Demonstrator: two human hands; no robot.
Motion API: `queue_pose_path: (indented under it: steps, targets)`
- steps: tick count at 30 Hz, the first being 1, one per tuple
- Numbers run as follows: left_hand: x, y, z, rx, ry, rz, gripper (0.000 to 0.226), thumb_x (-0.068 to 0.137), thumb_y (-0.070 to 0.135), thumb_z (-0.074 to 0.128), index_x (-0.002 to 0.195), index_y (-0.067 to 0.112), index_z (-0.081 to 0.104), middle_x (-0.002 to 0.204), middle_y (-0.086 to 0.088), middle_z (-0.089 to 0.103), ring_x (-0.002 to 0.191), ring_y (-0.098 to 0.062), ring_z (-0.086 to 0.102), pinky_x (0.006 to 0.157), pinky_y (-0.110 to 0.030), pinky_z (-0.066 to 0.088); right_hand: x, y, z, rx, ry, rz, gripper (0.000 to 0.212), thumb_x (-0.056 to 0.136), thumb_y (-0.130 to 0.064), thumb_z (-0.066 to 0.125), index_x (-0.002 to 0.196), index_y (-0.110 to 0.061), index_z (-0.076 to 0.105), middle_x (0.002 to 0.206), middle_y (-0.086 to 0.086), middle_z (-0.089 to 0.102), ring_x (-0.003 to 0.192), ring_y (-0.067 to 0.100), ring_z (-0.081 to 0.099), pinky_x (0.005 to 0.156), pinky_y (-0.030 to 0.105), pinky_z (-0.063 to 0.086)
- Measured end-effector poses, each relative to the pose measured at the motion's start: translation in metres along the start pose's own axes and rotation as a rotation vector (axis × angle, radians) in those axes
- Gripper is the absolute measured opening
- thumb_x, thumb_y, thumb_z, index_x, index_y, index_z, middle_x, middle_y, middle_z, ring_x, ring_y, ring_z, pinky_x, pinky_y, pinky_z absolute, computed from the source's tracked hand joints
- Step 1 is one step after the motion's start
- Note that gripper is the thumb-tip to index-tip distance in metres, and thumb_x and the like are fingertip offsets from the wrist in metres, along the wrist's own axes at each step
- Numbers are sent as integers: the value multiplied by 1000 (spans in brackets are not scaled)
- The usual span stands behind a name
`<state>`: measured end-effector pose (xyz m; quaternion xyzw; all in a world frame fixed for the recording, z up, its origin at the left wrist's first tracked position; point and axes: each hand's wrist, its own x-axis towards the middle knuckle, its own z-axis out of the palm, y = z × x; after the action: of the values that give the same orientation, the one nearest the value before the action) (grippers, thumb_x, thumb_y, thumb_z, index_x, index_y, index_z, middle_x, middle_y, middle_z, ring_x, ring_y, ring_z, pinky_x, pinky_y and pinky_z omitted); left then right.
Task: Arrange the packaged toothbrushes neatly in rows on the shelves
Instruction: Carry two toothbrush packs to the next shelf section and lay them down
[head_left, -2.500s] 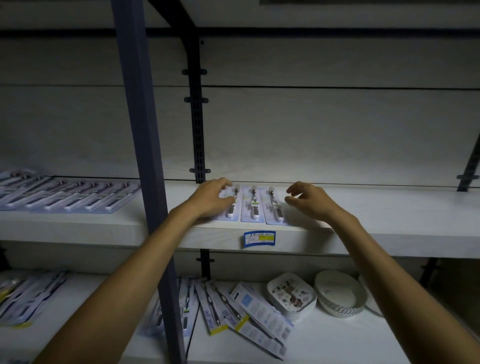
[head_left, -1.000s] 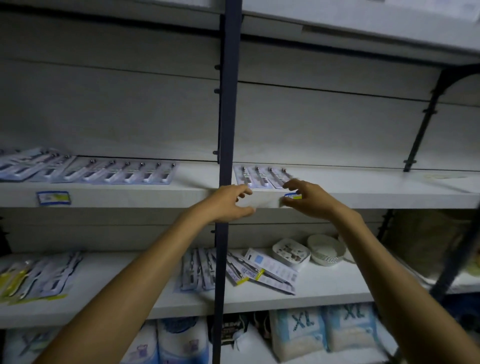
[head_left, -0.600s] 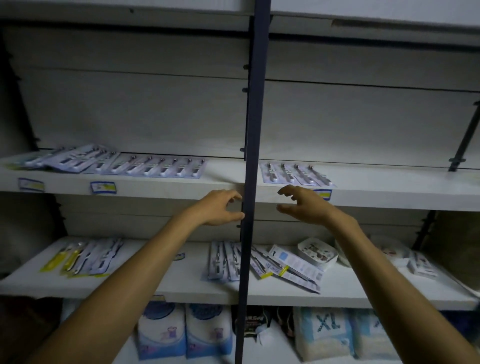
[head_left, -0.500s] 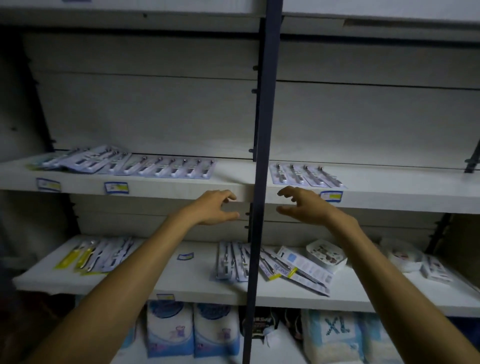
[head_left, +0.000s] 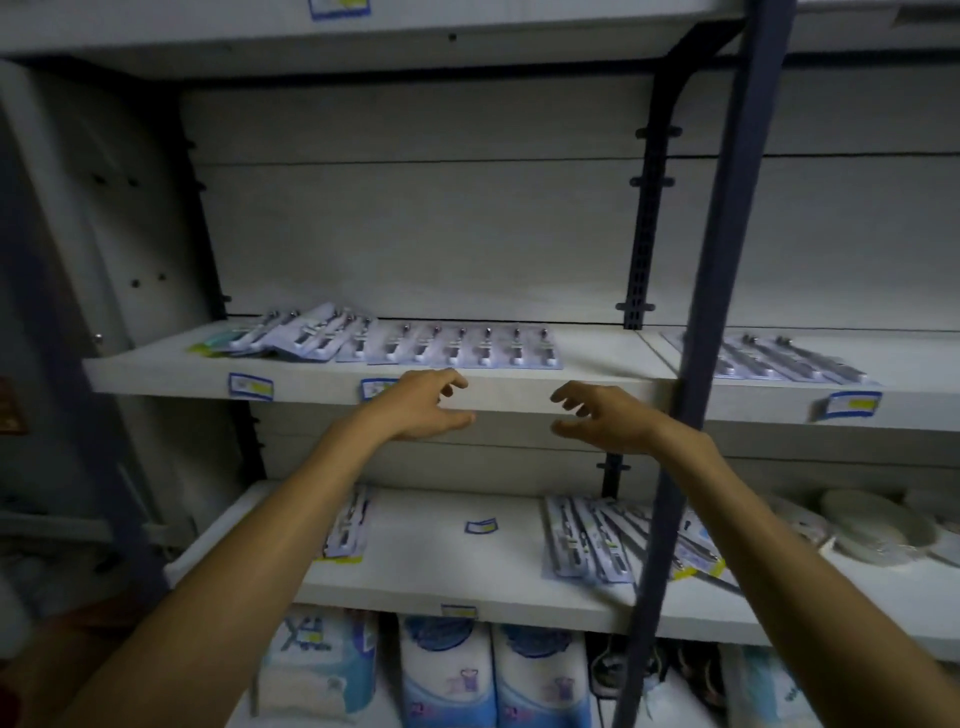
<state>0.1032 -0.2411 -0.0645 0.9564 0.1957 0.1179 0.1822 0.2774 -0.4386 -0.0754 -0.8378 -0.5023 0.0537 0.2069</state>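
White laminate forms the middle shelf, whose front edge runs just behind both hands. The left hand hovers in front of that edge with fingers loosely spread and thumb apart, holding nothing; the right hand hangs beside it, apart from it, fingers likewise splayed and slightly bent, also holding nothing. Above and beyond the left hand, a neat row of packaged toothbrushes lies flat on the middle shelf, packs side by side; farther to that hand's left, a looser overlapping heap of toothbrush packs sits near the shelf's end. Beyond the right hand, past a dark blue upright post, another row of toothbrush packs lies on the neighbouring shelf section. Blue-and-yellow price labels are stuck on the shelf edge, one partly behind the left hand. Below the hands, the lower shelf carries a pack of toothbrushes partly hidden under the left forearm, a loose price tag between the forearms, and a fanned, untidy cluster of toothbrush packs under the right forearm. To the right of that arm lies a stack of pale plates. Beneath the lower shelf stand blue-and-white soft packages, their contents unreadable.
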Motion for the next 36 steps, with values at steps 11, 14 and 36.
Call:
queue_pose_path:
  steps: [11, 14, 36]
  targets:
    - [-4, -134, -63, -68, 60, 15, 52, 89, 41, 63, 136, 23, 47, 130, -1, 54, 114, -17, 54, 91, -27, 44, 82, -112, 42, 7, 90, -56, 45, 90, -36, 61, 131, -22, 49, 126, 4, 57, 109, 17, 57, 92, 29, 46]
    - [1, -154, -69, -75, 77, 16, 53, 89, 40, 64, 136, 23, 47, 132, -2, 54, 120, -17, 53, 99, -33, 45, 102, -126, 48, -11, 92, -96, 43, 91, -34, 59, 131, -20, 50, 125, 4, 58, 108, 18, 58, 94, 32, 48]
    - [64, -262, -131, -28, 283, -105, 53, 88, 44, 64, 133, 21, 51, 130, -2, 58, 111, -17, 54, 81, -24, 37, 235, -172, 76, 34, 192, -178, 43, 92, -33, 59, 131, -18, 51, 125, 3, 60, 103, 16, 59, 91, 32, 50]
